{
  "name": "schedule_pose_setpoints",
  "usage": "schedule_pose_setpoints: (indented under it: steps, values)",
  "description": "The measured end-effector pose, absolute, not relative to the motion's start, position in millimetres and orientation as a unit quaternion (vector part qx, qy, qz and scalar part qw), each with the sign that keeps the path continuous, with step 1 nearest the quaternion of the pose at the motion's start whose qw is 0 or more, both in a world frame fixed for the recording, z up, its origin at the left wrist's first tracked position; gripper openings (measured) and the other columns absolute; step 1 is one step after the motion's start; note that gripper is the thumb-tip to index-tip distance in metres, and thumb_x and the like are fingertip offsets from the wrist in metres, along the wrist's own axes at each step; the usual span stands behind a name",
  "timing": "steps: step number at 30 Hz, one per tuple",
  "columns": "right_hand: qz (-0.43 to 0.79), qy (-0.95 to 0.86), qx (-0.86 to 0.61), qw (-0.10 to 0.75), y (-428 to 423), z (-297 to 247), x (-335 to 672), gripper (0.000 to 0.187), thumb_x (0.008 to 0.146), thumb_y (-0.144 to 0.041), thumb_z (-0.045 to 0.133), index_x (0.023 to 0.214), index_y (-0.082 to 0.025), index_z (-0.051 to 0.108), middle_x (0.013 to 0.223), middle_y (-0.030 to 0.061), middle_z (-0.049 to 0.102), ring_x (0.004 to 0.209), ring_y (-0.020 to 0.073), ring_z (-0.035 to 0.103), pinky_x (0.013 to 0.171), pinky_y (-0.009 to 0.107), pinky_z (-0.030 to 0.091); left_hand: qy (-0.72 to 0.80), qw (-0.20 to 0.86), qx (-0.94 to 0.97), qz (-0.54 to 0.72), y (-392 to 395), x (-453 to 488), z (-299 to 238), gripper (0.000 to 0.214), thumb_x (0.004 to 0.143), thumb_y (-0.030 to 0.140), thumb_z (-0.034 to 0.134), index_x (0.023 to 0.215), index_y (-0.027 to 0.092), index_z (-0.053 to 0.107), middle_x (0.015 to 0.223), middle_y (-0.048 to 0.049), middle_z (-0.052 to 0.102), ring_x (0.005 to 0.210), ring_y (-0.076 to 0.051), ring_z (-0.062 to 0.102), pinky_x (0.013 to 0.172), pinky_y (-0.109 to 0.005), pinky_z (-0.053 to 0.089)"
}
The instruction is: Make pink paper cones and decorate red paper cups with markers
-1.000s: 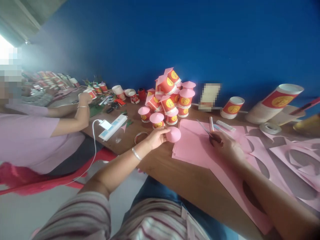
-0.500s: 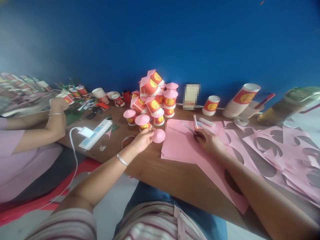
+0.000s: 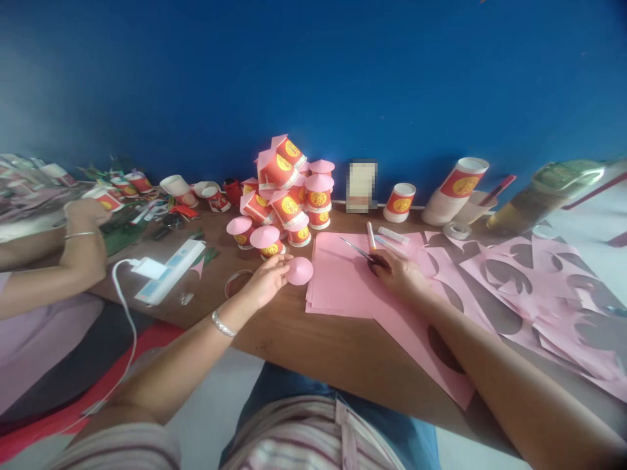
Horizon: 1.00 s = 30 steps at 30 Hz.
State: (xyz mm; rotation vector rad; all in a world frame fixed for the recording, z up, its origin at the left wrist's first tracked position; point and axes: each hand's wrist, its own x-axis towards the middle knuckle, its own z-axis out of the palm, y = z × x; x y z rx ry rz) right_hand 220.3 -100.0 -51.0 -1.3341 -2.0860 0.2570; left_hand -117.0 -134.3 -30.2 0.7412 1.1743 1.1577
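My left hand (image 3: 267,282) pinches the edge of a small pink paper cone (image 3: 299,271) just above the brown table, left of a stack of pink paper sheets (image 3: 337,290). My right hand (image 3: 402,275) is closed around the dark handles of a pair of scissors (image 3: 356,247). Their blades point left, over the pink sheets. Behind my left hand are piled several red-and-white paper cups (image 3: 289,206) with yellow emblems and pink cone tops. A marker (image 3: 371,235) and a white tube (image 3: 393,235) lie beyond the scissors.
Cut pink scraps (image 3: 553,326) spread across the right side. A tape roll (image 3: 457,230), a stack of cups (image 3: 458,189) and a bottle with liquid (image 3: 539,196) stand near the wall. A power strip (image 3: 171,271) lies left, beside a co-worker's arm (image 3: 85,254).
The whole scene sits slightly further left in the picture as the camera turns right. Both hands keep their hold on the cone and the scissors, with little other movement.
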Motion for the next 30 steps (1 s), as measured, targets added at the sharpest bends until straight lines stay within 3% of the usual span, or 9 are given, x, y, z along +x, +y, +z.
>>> schedule_pose_setpoints:
  steps: [12, 22, 25, 30]
  values:
    - [0.12, -0.783, -0.523, 0.314, -102, -43, 219, 0.025, 0.094, -0.033, 0.057, 0.114, -0.025, 0.071, 0.112, 0.0065, 0.078, 0.096, 0.0245, 0.075, 0.08, 0.033, 0.058, 0.541, 0.58, 0.367, 0.486, -153, -143, -27, 0.048, 0.066, 0.032, 0.089, 0.107, 0.019, 0.068, 0.109, -0.0048, 0.067, 0.102, -0.017, 0.062, 0.085, -0.028, 0.054]
    - [0.113, -0.776, -0.524, 0.331, -106, -42, 215, 0.024, 0.092, -0.03, 0.059, 0.113, -0.025, 0.07, 0.109, 0.0059, 0.079, 0.095, 0.023, 0.075, 0.08, 0.032, 0.058, 0.603, 0.542, 0.397, 0.43, -156, -174, -12, 0.053, 0.06, 0.042, 0.093, 0.101, 0.018, 0.07, 0.109, -0.0056, 0.07, 0.098, -0.018, 0.066, 0.081, -0.028, 0.056]
    - [0.109, -0.788, -0.51, 0.327, -104, -44, 218, 0.025, 0.091, -0.025, 0.058, 0.112, -0.024, 0.071, 0.113, 0.0074, 0.079, 0.1, 0.0242, 0.075, 0.085, 0.033, 0.058, 0.624, 0.517, 0.42, 0.409, -152, -189, -7, 0.053, 0.059, 0.046, 0.092, 0.098, 0.018, 0.07, 0.1, -0.0048, 0.071, 0.092, -0.018, 0.067, 0.081, -0.031, 0.057]
    - [0.095, -0.791, -0.507, 0.329, -102, -48, 219, 0.022, 0.092, -0.025, 0.059, 0.11, -0.024, 0.071, 0.107, 0.0061, 0.079, 0.096, 0.024, 0.075, 0.084, 0.034, 0.058, 0.656, 0.449, 0.478, 0.374, -149, -205, -6, 0.056, 0.061, 0.055, 0.088, 0.099, 0.018, 0.069, 0.103, -0.0081, 0.072, 0.094, -0.024, 0.07, 0.083, -0.041, 0.061]
